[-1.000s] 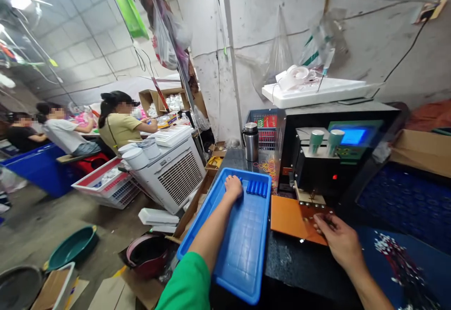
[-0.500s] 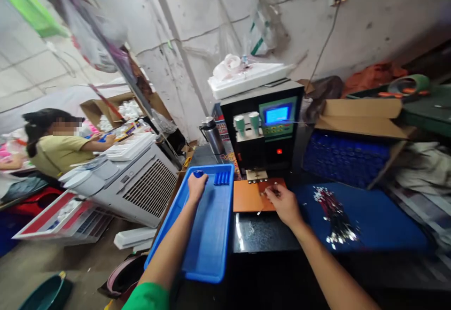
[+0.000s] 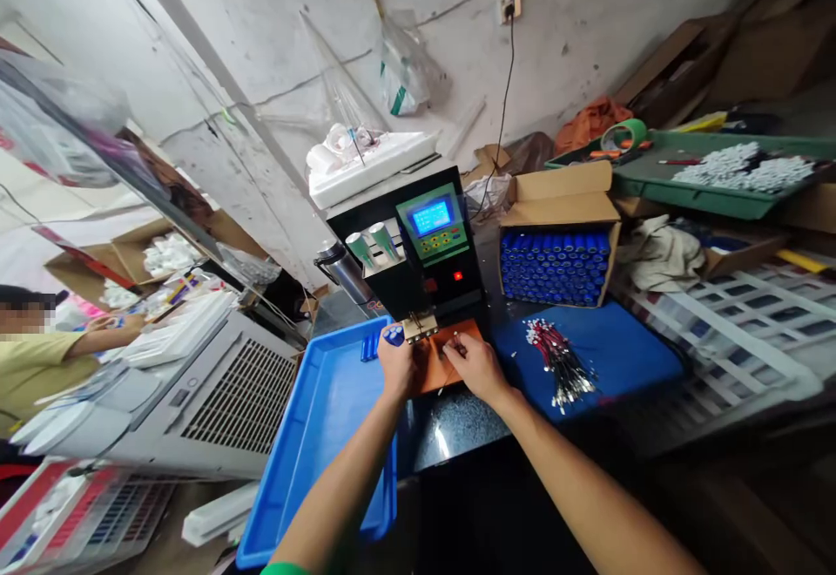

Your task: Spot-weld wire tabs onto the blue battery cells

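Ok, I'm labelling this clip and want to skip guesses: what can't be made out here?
All in the head view:
- What the right hand pinches on the orange mat: too small to tell.
- The blue cell in the left hand: only its end shows, fingers cover the rest.
- The welder screen: readout too small.
- The blue tray: near corner hidden by the left forearm.

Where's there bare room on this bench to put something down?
Most of the blue tray is bare; only a few blue cells lie at its far end. The blue mat is free to the right of the wire bundle. It is crowded at the orange pad, where the left hand and right hand meet below the welder.
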Action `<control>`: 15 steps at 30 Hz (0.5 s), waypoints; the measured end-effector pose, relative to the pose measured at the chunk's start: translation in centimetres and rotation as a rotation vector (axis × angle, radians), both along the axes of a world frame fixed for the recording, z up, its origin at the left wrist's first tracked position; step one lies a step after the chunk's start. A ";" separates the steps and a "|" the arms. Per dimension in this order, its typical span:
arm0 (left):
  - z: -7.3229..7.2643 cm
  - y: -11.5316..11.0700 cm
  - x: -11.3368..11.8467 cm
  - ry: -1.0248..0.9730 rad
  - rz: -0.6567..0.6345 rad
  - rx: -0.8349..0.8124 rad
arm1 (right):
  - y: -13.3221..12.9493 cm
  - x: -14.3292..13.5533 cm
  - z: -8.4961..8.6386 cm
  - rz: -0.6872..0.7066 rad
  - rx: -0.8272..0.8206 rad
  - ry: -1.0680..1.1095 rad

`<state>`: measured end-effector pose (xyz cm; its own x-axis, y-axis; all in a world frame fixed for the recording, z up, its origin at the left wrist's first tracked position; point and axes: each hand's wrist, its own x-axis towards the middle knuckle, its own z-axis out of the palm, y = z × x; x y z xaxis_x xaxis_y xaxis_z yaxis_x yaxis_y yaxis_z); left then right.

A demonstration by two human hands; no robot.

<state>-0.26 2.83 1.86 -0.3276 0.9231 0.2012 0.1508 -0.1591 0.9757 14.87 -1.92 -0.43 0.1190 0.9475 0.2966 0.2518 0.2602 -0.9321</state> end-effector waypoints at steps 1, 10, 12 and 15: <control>0.0 0.1 -0.1 0.025 0.007 0.006 | 0.0 0.0 0.1 0.003 0.000 -0.001; 1.0 -0.6 0.3 0.248 0.093 0.023 | -0.1 0.1 0.2 -0.002 0.018 -0.013; 1.2 -0.7 0.4 0.285 0.108 0.022 | -0.1 0.1 0.2 -0.005 0.022 -0.016; 1.3 -0.9 0.3 0.336 0.126 0.028 | -0.1 0.2 0.1 0.001 0.025 -0.014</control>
